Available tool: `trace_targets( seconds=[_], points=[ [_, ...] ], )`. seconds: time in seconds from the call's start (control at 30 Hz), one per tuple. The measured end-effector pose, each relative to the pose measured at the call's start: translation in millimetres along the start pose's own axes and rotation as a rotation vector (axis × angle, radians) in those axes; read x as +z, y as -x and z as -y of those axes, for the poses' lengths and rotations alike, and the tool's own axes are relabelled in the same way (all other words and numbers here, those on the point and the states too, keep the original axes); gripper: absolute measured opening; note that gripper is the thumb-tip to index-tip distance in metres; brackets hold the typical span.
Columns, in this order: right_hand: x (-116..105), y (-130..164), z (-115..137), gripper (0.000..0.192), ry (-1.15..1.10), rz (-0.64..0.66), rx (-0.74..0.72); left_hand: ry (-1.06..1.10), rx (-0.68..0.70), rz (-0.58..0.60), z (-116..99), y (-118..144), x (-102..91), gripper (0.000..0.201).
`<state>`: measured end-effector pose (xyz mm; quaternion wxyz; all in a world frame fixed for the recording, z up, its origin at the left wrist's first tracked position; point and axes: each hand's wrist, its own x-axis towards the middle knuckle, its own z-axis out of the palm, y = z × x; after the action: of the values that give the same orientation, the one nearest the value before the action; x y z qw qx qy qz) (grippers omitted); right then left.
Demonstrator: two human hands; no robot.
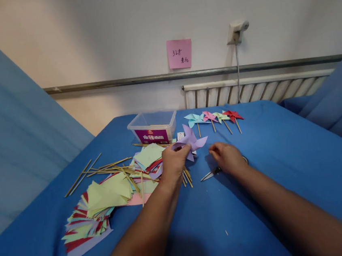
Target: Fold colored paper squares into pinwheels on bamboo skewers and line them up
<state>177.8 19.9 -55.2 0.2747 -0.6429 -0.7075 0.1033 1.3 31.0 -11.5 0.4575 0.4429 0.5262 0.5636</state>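
Blue surface (282,140): my left hand (173,162) is clamped on purple pinwheel (190,140); right hand (227,156), fingers pinched together beside it, rests over scissors (211,174). Assembly step, I reckon; needs a stick next.

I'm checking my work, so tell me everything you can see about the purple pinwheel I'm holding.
The purple pinwheel is folded from pale lilac paper, with pointed blades fanning out from a pinched centre. No stick shows on it. The left hand holds it from below, raised over the blue cloth, in front of the plastic box. The right hand is just beside it, not touching.
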Motion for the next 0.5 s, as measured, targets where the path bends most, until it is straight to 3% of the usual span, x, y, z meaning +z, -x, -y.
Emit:
trace_targets(
  seconds=[0.1,0.2,0.33,0.5],
  points=[
    [-14.7,8.9,-1.1,0.02,-0.366,-0.204,0.049,-0.118,0.085,-0.011,-4.5,3.8,0.9,0.015],
    [-27.2,19.1,11.8,0.019,-0.467,-0.401,-0.069,-0.221,0.152,0.025,-6.5,9.1,3.3,0.015],
    [-27.7,25.8,29.9,0.012,-0.452,-0.426,-0.244,-0.277,0.196,0.068,-8.7,17.3,8.6,0.015],
    [-17.7,24.4,31.6,0.01,-0.41,-0.41,-0.276,-0.199,0.156,0.09,-12.7,25.4,14.2,0.015]
  ],
)
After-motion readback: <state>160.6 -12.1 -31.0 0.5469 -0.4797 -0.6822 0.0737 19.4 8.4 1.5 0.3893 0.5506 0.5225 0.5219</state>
